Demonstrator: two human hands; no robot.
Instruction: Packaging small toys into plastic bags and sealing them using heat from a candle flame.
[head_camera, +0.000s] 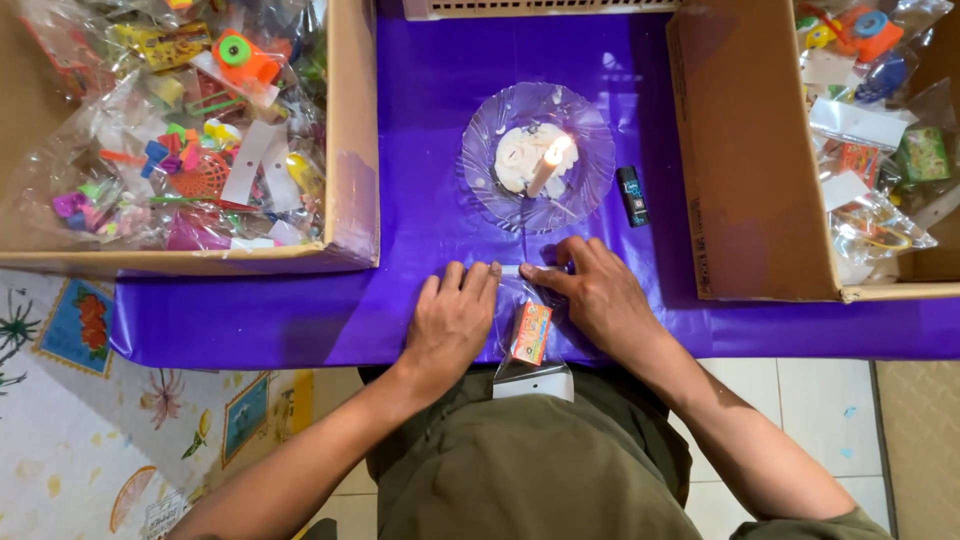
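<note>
Pressing flat at the frame's lower centre, the left hand (455, 320) and right hand (598, 292) pin a clear plastic bag holding a small orange box (530, 333) to the purple counter (420, 130), where the lit white candle (548, 167) just above could likely scorch it.

Purple-covered table (430, 90) — two cardboard boxes (352, 150), candle plate (590, 180), lighter (632, 196), clear packet (530, 335).

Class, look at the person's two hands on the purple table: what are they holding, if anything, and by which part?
Both the left hand and right hand press down the top edge of a clear plastic bag holding a small orange box; neither grips it.
</note>
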